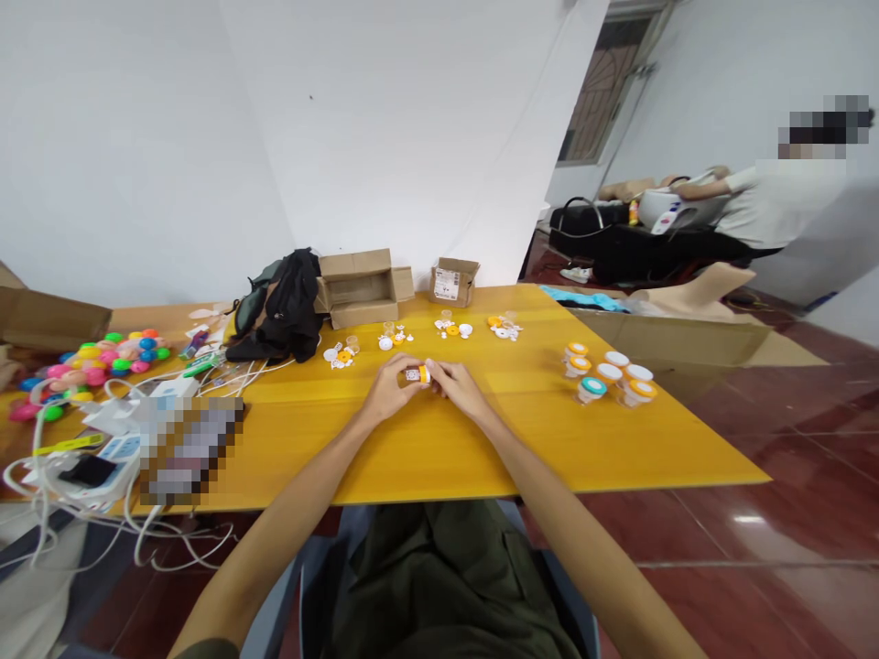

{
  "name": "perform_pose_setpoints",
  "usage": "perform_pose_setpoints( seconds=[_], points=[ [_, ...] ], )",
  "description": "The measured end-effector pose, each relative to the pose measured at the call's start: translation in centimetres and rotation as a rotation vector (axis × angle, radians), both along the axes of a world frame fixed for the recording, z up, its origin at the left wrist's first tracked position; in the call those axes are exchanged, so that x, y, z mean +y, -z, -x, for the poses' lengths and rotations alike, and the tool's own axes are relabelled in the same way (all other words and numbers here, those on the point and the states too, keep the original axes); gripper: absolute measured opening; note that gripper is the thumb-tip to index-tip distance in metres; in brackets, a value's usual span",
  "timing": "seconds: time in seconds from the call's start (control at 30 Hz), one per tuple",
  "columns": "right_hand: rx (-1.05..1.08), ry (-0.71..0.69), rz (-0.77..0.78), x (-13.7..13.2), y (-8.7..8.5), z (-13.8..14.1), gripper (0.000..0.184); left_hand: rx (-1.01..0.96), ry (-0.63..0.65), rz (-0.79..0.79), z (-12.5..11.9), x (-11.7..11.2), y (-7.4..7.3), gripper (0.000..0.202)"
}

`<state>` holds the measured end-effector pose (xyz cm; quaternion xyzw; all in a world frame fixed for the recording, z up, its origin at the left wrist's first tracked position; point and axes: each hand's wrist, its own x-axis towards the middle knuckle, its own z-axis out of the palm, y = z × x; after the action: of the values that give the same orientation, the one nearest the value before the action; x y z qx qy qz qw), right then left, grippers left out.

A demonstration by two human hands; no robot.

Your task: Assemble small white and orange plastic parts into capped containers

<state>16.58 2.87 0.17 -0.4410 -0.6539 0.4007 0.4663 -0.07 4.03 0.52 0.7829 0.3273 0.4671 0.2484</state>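
Note:
Over the middle of the table (439, 458), both my hands meet at a small clear jar with an orange and white lid (416, 374), tipped on its side. My left hand (388, 392) is closed around the clear body. At the lid end, the fingers of my right hand (459, 386) are pressed together and hide part of the lid. Just beyond lie small piles of loose parts: white and orange rings and discs (338, 355), with clear cups (352, 343) among them. Off to the right stands a group of several lidded jars (608, 372) with white, orange and teal tops.
Cardboard boxes (361, 288) and a black bag (285, 307) stand along the wall. On the left are colourful balls (103, 361), a phone (196, 448), power strips (116, 462) and tangled cables. A person in a white top (789, 206) sits at the far right.

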Motion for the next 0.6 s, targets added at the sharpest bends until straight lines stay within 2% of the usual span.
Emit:
perform_pose_setpoints(
  seconds=[0.17,0.33,0.6],
  points=[
    [0.127,-0.020,0.045,0.27,0.08,-0.10,0.047,-0.038,-0.015,0.039,-0.01,0.27,0.06,0.021],
    [0.104,-0.077,0.060,0.33,0.24,-0.32,0.042,-0.036,-0.019,0.027,0.14,0.25,0.28,0.020],
    [-0.014,-0.053,-0.018,0.15,0.13,-0.38,0.052,0.025,0.019,-0.024,0.32,0.05,0.52,0.020]
  ],
)
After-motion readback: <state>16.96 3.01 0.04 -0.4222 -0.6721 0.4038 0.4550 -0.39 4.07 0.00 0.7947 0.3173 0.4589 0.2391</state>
